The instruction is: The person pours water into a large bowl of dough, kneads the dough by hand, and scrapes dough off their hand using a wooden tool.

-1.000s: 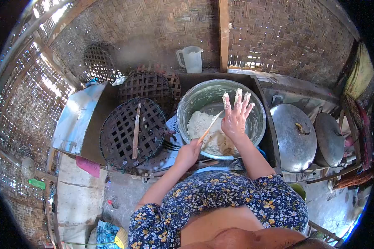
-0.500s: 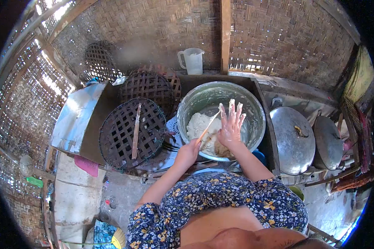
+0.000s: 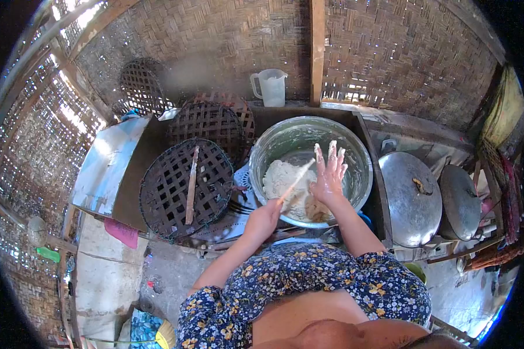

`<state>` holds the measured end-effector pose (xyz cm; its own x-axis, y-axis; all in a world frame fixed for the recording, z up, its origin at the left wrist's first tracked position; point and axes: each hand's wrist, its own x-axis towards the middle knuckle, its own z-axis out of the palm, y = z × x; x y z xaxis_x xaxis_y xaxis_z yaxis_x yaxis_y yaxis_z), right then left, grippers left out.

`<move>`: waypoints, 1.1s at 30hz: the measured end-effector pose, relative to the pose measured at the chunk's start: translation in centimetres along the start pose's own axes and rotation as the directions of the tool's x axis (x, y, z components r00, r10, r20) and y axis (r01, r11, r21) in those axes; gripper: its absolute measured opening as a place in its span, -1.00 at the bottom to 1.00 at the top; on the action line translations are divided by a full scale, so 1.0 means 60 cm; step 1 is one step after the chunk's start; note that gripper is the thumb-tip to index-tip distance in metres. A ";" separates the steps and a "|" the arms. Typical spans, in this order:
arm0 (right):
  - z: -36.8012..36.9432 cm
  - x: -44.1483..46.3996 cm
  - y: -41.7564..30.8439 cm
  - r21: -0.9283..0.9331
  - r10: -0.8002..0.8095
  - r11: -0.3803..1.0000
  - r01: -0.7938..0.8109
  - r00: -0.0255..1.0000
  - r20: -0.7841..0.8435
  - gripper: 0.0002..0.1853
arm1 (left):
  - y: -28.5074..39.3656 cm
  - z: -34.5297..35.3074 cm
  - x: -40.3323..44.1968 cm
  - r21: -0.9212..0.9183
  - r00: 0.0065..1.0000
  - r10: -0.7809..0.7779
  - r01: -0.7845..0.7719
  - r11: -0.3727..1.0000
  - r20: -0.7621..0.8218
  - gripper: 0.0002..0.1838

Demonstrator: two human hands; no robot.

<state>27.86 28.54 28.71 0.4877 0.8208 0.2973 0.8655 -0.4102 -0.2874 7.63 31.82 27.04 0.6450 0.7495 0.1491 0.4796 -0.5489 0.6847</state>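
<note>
A large metal pot stands in front of me with white dough in its left and lower part. My left hand is closed around the lower end of a thin wooden stick, which slants up to the right over the dough. Over the pot's right half, my right hand is raised with its fingers apart, the palm near the stick. White dough coats its fingertips, and it holds nothing.
Round woven trays lie left of the pot, the nearest with a flat wooden strip across it. A plastic pitcher stands behind. Two large lidded pots are at the right.
My right hand first dropped lower over the pot, then shifted slightly right, its fingers still spread. The stick has stayed in my left hand, with its tip swinging slightly.
</note>
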 end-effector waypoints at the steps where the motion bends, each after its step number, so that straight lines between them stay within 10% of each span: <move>1: 0.001 0.003 0.001 -0.016 -0.015 1.000 0.015 1.000 -0.005 -0.04 | 0.005 0.004 -0.002 0.034 0.999 -0.001 0.000 0.999 0.034 -0.76; 33: -0.009 -0.028 -0.026 -0.205 -0.166 0.961 0.187 0.979 0.117 -0.13 | -0.020 -0.012 0.025 0.148 0.988 -0.047 0.069 0.987 -0.146 -0.77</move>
<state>25.76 27.59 29.15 0.3205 0.9184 0.2319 0.9462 -0.3218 -0.0333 7.58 33.85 26.95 0.5278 0.8206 0.2190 0.6056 -0.5444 0.5804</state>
